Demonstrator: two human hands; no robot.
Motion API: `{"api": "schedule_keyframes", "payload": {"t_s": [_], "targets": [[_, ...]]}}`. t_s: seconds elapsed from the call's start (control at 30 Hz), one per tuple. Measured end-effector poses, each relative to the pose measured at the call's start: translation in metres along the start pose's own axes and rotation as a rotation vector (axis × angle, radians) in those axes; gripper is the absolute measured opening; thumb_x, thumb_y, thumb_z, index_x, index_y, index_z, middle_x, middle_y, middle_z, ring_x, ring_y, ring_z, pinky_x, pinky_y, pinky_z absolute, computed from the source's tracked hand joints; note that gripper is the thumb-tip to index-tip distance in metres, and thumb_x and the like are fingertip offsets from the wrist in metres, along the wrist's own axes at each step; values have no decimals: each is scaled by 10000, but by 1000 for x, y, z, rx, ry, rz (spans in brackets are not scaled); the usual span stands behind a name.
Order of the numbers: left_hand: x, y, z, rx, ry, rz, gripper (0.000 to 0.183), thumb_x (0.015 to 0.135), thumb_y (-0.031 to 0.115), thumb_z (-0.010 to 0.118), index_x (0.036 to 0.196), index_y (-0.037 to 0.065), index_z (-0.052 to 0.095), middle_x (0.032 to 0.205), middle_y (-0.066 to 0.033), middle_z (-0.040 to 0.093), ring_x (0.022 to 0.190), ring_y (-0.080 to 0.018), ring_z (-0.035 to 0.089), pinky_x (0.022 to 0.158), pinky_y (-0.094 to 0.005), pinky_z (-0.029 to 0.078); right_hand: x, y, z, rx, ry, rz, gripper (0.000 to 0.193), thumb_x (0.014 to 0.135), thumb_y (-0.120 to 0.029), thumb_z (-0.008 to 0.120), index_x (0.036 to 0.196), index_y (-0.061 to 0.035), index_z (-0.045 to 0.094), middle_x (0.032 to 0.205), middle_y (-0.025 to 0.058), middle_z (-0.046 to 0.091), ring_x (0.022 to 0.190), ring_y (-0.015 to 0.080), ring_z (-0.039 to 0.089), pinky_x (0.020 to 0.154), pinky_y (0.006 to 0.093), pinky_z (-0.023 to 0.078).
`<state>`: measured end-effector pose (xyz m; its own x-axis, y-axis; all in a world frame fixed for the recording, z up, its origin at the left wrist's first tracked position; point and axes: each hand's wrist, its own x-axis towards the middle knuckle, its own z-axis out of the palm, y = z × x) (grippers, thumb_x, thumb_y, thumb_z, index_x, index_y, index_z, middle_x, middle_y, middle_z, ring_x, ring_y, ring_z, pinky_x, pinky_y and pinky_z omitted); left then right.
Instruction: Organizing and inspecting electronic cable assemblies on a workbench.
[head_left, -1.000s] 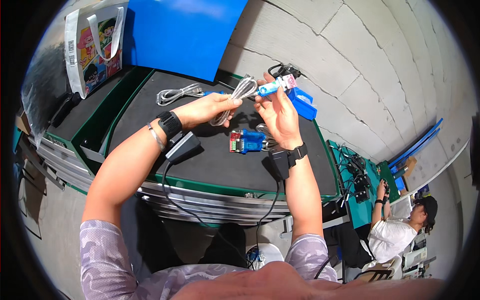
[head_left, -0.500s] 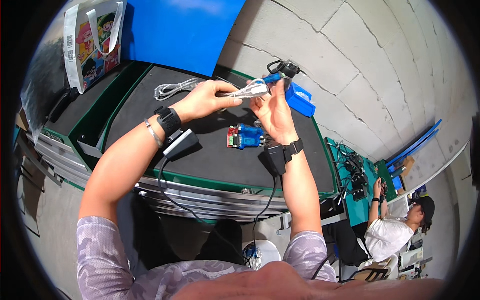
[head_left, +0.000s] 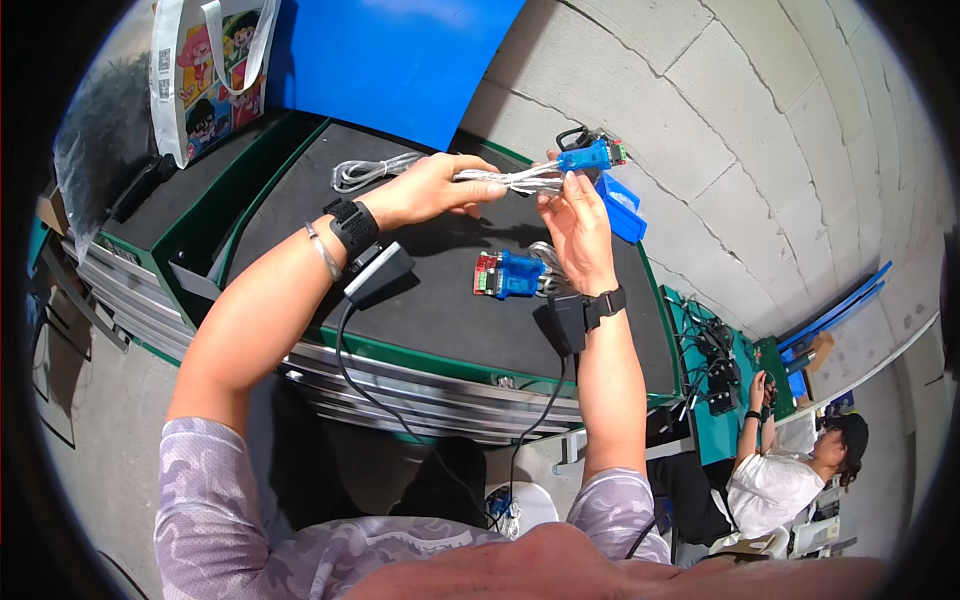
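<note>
Above the black mat, both my hands hold one bundled clear-grey adapter cable [head_left: 530, 181]. My left hand [head_left: 440, 188] is closed, pinching the bundle's left end between thumb and fingers. At its right end, my right hand [head_left: 580, 225] grips the cable just below a translucent blue serial connector [head_left: 585, 158]. A small red board with a green terminal block [head_left: 617, 152] is fitted to that connector. A similar blue connector [head_left: 522, 274] with a red board and coiled cable lies on the mat below my right hand. Another coiled clear cable [head_left: 372, 172] lies beyond my left forearm.
A blue bin [head_left: 622, 210] and a black device [head_left: 590, 140] are by the far right edge. The green-edged workbench [head_left: 440, 367] has a blue panel [head_left: 390, 60] behind it. A printed bag [head_left: 212, 75] stands left. Rightward, a person [head_left: 780, 490] sits at a teal table [head_left: 715, 440].
The blue connector has turned to point right, exposing its red board and green terminal. The cable bundle now stretches between my hands. The whole view has shifted slightly.
</note>
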<state>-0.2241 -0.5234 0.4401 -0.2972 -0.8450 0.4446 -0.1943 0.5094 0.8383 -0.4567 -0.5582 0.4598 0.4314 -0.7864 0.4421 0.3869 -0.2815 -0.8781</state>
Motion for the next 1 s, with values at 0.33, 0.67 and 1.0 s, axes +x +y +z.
{"api": "schedule_keyframes", "payload": {"t_s": [0.33, 0.67, 1.0], "targets": [[3, -10, -1, -228, -122, -161, 424, 988, 474, 509, 1028, 77, 653, 824, 33, 585, 715, -62, 518, 681, -228, 470, 5, 9, -7, 72, -58, 21, 388, 1025, -203, 469, 1347, 14, 487, 1151, 106, 619, 933, 133, 554, 849, 291, 447], [-2, 1, 4, -333, -86, -163, 397, 954, 469, 573, 1001, 87, 670, 835, 16, 602, 754, -76, 518, 678, -245, 450, 3, 8, -8, 70, -55, 2, 407, 1009, -144, 451, 1384, 12, 449, 1259, 134, 585, 1115, 180, 558, 943, 331, 433], [2, -5, 1, -203, 15, -160, 330, 963, 288, 615, 1126, 5, 660, 921, 0, 650, 838, -69, 549, 735, -250, 447, 6, 10, -13, -43, 62, 108, 482, 948, -77, 526, 1409, -7, 403, 1336, 162, 505, 1096, 259, 612, 931, 348, 503]]}}
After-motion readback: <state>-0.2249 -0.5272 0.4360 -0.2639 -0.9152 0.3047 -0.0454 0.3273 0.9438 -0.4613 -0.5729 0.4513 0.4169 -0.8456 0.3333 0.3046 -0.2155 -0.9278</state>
